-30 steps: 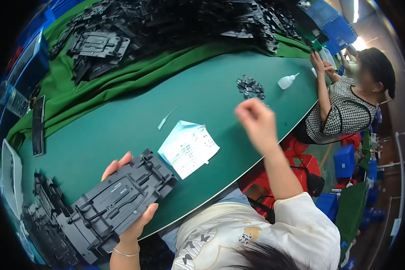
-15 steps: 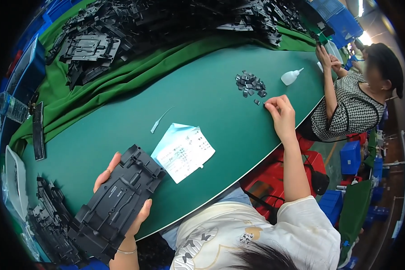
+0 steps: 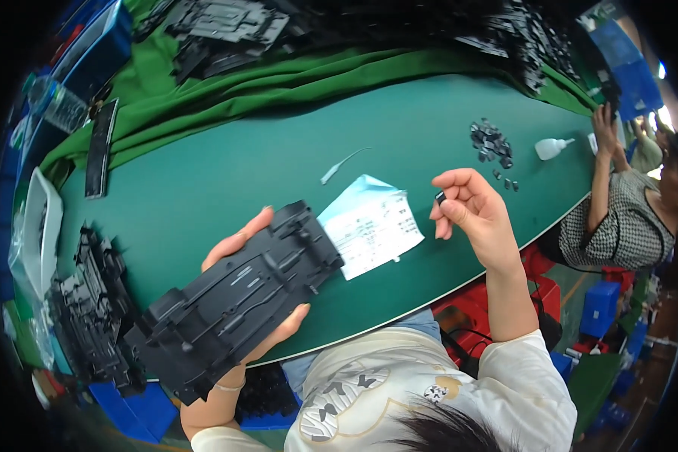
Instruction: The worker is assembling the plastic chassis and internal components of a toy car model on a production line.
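Note:
My left hand (image 3: 237,239) grips a long black plastic chassis (image 3: 241,294) from below, with fingers along its far edge and the thumb at its near edge. The chassis is tilted, its ribbed and moulded face upward. Between thumb and fingertips of my right hand (image 3: 476,215), a small black plastic piece (image 3: 440,197) is pinched above the table. Right of that hand lies a pile of similar small black pieces (image 3: 490,142), a few of them loose on its near side. A sheet of paper (image 3: 377,232) rests on the table between my hands, partly behind the chassis.
A white squeeze bottle (image 3: 550,148) and a thin teal strip (image 3: 340,166) lie on the green table (image 3: 279,162). Stacked black chassis parts (image 3: 94,316) sit at left, near a white tray (image 3: 41,226). More black parts heap beyond the green cloth (image 3: 316,71). Another person (image 3: 621,203) sits at right.
My right hand has lifted a small black piece from beside the pile and brought it left, toward the chassis. The whole view has turned; the chassis now lies at a flatter slant.

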`<action>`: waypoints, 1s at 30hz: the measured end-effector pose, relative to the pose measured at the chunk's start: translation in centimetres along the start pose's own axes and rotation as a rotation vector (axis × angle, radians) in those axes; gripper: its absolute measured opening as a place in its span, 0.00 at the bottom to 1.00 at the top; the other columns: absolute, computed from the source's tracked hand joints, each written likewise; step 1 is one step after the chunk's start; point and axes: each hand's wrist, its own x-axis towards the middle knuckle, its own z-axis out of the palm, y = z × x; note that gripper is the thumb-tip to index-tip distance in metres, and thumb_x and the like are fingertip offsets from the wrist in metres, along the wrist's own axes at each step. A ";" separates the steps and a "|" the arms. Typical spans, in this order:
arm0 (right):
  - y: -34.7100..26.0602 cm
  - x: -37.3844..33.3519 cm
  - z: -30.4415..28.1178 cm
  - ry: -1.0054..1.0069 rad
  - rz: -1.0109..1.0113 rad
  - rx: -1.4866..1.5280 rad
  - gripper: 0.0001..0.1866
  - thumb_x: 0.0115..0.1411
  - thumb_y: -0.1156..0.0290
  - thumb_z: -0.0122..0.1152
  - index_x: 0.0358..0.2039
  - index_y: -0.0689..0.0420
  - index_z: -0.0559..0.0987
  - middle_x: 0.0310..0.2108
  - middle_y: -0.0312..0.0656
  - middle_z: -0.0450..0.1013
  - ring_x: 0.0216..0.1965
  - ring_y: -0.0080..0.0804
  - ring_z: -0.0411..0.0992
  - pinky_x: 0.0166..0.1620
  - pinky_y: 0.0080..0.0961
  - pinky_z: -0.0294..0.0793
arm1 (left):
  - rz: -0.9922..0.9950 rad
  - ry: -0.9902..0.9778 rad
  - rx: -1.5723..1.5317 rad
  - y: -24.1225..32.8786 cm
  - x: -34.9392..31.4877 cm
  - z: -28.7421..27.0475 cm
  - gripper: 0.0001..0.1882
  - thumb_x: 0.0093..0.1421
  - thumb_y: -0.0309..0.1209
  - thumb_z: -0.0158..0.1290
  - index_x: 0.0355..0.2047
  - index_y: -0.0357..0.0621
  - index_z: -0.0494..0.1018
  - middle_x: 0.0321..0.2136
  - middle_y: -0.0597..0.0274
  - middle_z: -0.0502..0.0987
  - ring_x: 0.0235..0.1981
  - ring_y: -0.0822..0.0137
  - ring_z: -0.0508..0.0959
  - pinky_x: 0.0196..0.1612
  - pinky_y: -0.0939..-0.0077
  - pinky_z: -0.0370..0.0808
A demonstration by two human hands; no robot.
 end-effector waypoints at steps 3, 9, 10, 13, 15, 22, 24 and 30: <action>0.7 0.6 1.6 -0.002 -0.048 0.044 0.07 0.51 0.78 0.50 0.32 0.63 0.68 0.24 0.38 0.67 0.24 0.21 0.67 0.27 0.13 0.65 | 0.028 -0.007 0.010 -0.3 0.0 0.0 0.39 0.36 0.27 0.60 0.47 0.44 0.51 0.49 0.42 0.55 0.50 0.56 0.60 0.51 0.65 0.60; 1.1 1.3 2.3 0.044 -0.125 -0.269 0.02 0.46 0.79 0.55 0.22 0.62 0.71 0.22 0.35 0.68 0.24 0.20 0.65 0.29 0.14 0.65 | 0.045 -0.035 0.078 0.0 -0.2 -0.2 0.39 0.36 0.30 0.61 0.47 0.44 0.51 0.49 0.41 0.56 0.49 0.57 0.61 0.50 0.67 0.61; 1.2 1.2 2.4 0.041 -0.118 -0.276 0.02 0.46 0.79 0.55 0.22 0.62 0.71 0.22 0.35 0.68 0.24 0.20 0.65 0.29 0.14 0.65 | 0.057 -0.029 0.073 -0.1 -0.2 -0.1 0.39 0.36 0.31 0.61 0.47 0.44 0.52 0.49 0.40 0.56 0.49 0.57 0.61 0.50 0.67 0.61; 1.4 1.0 2.4 0.104 -0.061 -0.350 0.04 0.45 0.78 0.56 0.23 0.62 0.71 0.20 0.34 0.68 0.22 0.19 0.65 0.27 0.13 0.64 | 0.076 -0.030 0.064 -0.1 -0.1 -0.1 0.39 0.36 0.30 0.61 0.47 0.45 0.52 0.49 0.40 0.56 0.49 0.57 0.61 0.50 0.67 0.61; 1.2 1.0 2.5 0.101 -0.132 -0.591 0.04 0.44 0.79 0.55 0.22 0.62 0.71 0.20 0.34 0.68 0.21 0.18 0.64 0.25 0.14 0.62 | 0.080 -0.031 0.063 -0.2 -0.1 -0.1 0.39 0.35 0.30 0.61 0.47 0.45 0.52 0.49 0.40 0.56 0.49 0.57 0.61 0.50 0.67 0.61; 1.2 0.9 3.3 0.073 -0.285 -0.781 0.05 0.43 0.81 0.56 0.21 0.61 0.69 0.19 0.36 0.67 0.19 0.21 0.64 0.22 0.15 0.61 | 0.089 -0.049 0.080 -0.1 0.0 -0.1 0.39 0.35 0.28 0.61 0.47 0.45 0.53 0.48 0.39 0.57 0.49 0.56 0.62 0.49 0.67 0.62; 1.5 1.1 3.4 0.044 -0.394 -0.837 0.06 0.41 0.83 0.56 0.20 0.61 0.68 0.18 0.38 0.65 0.18 0.25 0.64 0.21 0.17 0.62 | 0.085 -0.045 0.076 0.0 -0.1 -0.1 0.39 0.35 0.28 0.61 0.47 0.45 0.53 0.48 0.39 0.57 0.49 0.56 0.62 0.49 0.66 0.62; 1.6 1.4 3.2 0.035 -0.473 -0.918 0.08 0.39 0.84 0.56 0.19 0.61 0.67 0.18 0.38 0.63 0.18 0.28 0.63 0.21 0.20 0.62 | 0.086 -0.037 0.049 -0.3 0.1 0.3 0.38 0.35 0.28 0.61 0.46 0.46 0.53 0.48 0.39 0.57 0.49 0.56 0.62 0.49 0.67 0.63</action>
